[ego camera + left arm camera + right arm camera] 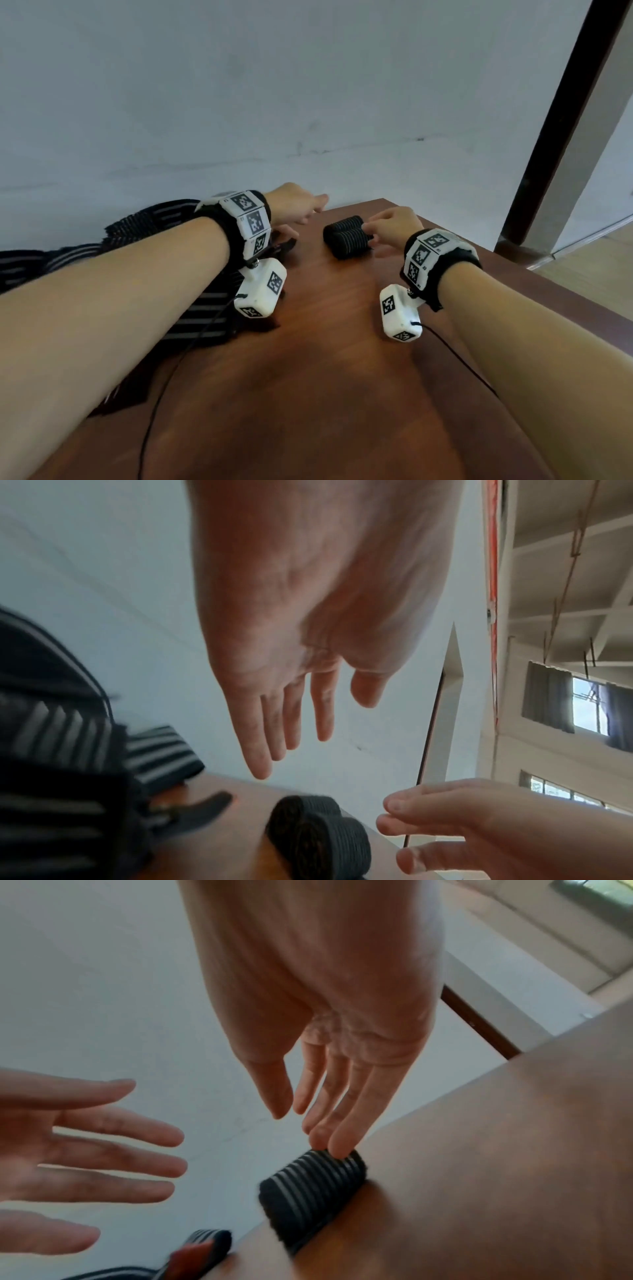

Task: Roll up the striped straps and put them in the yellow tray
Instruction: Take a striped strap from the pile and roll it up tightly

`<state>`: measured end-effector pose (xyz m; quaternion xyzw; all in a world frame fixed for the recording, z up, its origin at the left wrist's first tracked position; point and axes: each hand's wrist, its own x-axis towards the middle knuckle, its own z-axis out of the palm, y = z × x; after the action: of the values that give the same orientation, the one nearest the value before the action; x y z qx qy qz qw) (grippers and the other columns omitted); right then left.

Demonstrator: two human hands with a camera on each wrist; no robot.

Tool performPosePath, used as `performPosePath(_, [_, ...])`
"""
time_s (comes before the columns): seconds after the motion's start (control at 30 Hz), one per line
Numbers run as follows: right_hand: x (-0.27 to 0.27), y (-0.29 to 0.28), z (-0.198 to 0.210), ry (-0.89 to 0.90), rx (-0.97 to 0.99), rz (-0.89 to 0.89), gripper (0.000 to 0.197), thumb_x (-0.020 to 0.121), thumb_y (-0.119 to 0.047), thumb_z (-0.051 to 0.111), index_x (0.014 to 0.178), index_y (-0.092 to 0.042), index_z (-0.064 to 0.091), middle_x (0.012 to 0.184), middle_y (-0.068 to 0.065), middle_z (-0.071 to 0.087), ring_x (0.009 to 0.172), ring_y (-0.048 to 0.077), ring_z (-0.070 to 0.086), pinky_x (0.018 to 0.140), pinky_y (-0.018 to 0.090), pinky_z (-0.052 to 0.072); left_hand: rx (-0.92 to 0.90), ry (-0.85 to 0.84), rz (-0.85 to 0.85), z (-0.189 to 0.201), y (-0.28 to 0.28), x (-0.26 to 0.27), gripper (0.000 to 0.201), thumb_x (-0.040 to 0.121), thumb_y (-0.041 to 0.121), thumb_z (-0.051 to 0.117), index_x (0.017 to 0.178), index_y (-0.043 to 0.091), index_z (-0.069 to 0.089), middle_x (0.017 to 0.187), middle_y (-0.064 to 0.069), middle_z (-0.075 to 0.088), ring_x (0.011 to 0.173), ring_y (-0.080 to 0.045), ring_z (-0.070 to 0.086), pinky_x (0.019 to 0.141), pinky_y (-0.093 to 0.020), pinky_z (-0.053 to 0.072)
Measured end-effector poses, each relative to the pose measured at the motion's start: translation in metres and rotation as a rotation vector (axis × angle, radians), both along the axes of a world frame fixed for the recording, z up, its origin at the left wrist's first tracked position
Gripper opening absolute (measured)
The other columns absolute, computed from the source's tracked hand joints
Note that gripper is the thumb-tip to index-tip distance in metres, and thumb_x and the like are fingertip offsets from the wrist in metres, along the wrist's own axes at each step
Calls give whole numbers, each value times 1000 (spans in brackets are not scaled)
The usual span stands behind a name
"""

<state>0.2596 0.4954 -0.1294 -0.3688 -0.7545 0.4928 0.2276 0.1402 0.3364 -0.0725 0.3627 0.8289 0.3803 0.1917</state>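
Nearest the camera, both bare forearms reach forward over a brown wooden table (325,377), each wrist wearing a black band with white marker blocks (251,222). A thin black cable (154,411) trails across the near left part of the tabletop. To the left, a loose heap of unrolled black straps with grey stripes (198,318) lies under and beside the left forearm, spilling off the table's left edge. Further on, the left hand (294,205) hovers above the table with fingers straight and slightly spread, holding nothing; it is apart from the rolls. The right hand (394,222) has its fingers extended and close together, the fingertips (339,1148) resting on the right end of the rolled straps (347,238); nothing is curled round them. Those rolls, two dark striped bundles lying side by side and touching, sit on the table near its far edge, between the hands. Beyond is a pale grey wall (274,85)
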Motion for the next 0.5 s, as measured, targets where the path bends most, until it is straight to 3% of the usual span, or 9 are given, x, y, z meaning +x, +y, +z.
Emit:
performPosePath(0.13, [6,-56,22,-39,93,142,3,94,-14,72,97,-13,73,98,8,74,85,18,73,67,35,64,-113,40,-20,30,-68,10,51,110,45,43,136,5,60,136,-11,58,128,-26,58,94,-40,55])
performPosePath(0.3, [0,-129,30,-115,242,314,10,90,-22,76,94,-13,78,90,7,76,90,22,73,84,35,62,-207,85,58,42,-148,20,59,110,51,33,137,7,60,141,-13,57,120,-23,58,93,-41,56])
performPosePath(0.4, [-8,-170,29,-150,322,410,15,89,-29,80,95,-16,77,100,1,74,100,18,68,86,29,53,-244,110,87,41,-188,24,60,110,52,31,138,7,60,144,-12,56,124,-22,57,98,-42,55])
performPosePath(0.5, [-16,-210,28,-198,392,503,10,90,-29,79,91,-21,73,98,-4,69,100,14,63,84,24,44,-281,151,118,40,-228,25,61,109,52,31,140,8,60,146,-8,55,124,-20,57,97,-41,56])
